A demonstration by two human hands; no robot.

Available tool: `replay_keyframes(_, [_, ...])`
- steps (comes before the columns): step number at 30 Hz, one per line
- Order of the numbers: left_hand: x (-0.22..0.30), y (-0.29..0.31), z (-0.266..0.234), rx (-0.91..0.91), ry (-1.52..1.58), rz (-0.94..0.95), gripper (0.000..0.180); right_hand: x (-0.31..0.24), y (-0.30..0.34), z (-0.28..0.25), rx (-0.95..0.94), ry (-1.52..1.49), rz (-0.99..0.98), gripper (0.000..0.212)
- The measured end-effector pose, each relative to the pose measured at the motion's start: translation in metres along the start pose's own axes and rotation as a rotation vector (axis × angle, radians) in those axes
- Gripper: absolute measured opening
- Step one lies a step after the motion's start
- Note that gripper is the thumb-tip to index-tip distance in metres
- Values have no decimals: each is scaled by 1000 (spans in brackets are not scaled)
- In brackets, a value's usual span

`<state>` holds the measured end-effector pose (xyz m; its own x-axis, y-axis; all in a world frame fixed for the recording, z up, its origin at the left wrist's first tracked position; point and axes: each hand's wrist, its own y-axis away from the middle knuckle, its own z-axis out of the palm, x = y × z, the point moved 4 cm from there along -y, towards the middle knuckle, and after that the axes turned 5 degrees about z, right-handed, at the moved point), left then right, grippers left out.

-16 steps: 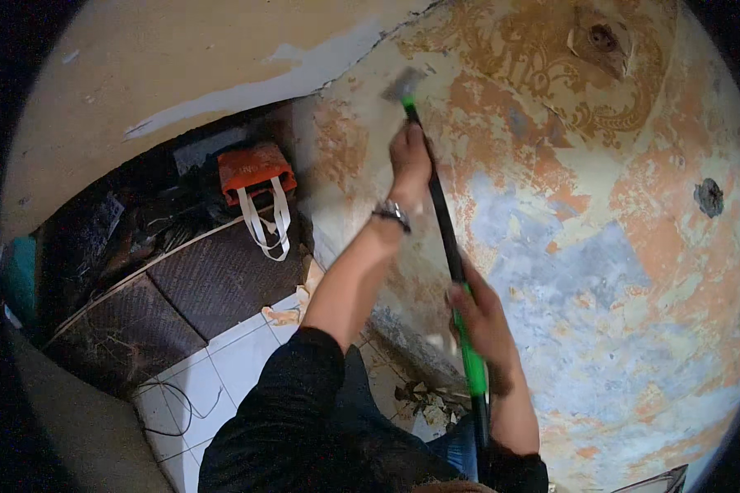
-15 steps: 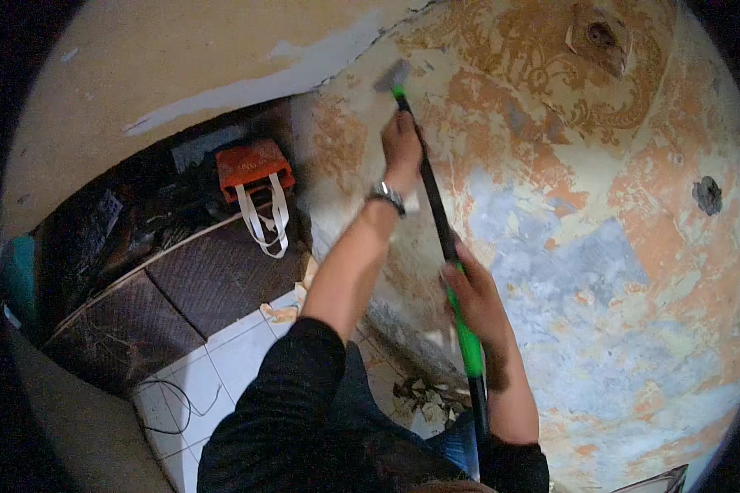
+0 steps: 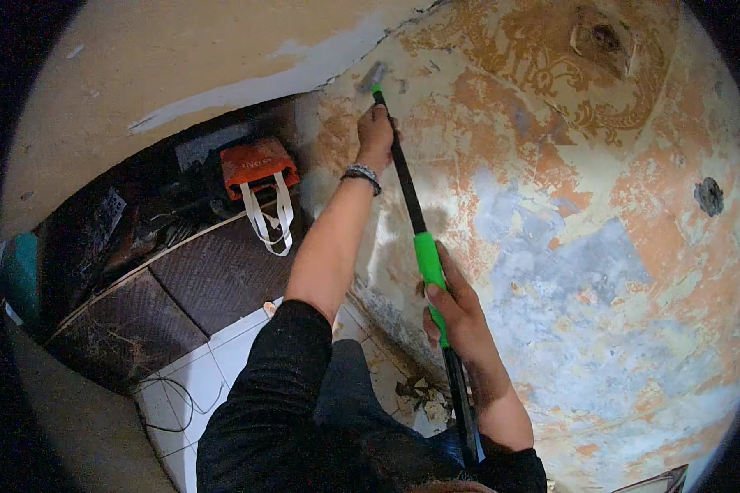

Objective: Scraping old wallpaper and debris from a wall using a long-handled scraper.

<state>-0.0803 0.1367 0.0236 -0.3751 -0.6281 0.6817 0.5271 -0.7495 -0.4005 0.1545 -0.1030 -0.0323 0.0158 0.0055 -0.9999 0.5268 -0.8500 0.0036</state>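
Note:
A long-handled scraper [image 3: 407, 189] with a black shaft and green sections slants up across the view. Its small grey blade [image 3: 376, 76], somewhat blurred, is at the patchy wall [image 3: 567, 263], near the crack below the pale overhang. Just under the blade, my left hand [image 3: 376, 134] is closed round the black shaft; a dark band circles that wrist. Lower down, my right hand [image 3: 459, 320] holds the thick green grip, its fingers partly hidden behind the handle. The tool's bottom end runs down toward my body.
To the left, an orange bag [image 3: 259, 164] with white handles lies on a dark patterned cabinet [image 3: 214, 271] beside dark clutter. A thin cable [image 3: 185, 403] curls on the white tiled floor [image 3: 230, 353]. Loose debris [image 3: 419, 394] lies along the wall's foot. The wall has a hole [image 3: 708, 195].
The scraper's blade and both hands have moved left along the wall. The green grip has shifted up and left, and my right hand now holds it lower down.

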Motion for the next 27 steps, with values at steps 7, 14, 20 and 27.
replay_keyframes(7, [-10,-1,1,-18,-99,21,26,16,-13,-13,38,147,-92,60])
replay_keyframes(14, [-9,-1,0,-36,-117,31,25,13,-8,-3,27,4,-44,63])
replay_keyframes(20, [-4,-32,-22,7,-218,65,23,20,-39,4,29,66,-8,59])
replay_keyframes(27, [1,-19,-18,-78,-227,100,25,65,-48,0,87,225,-147,58])
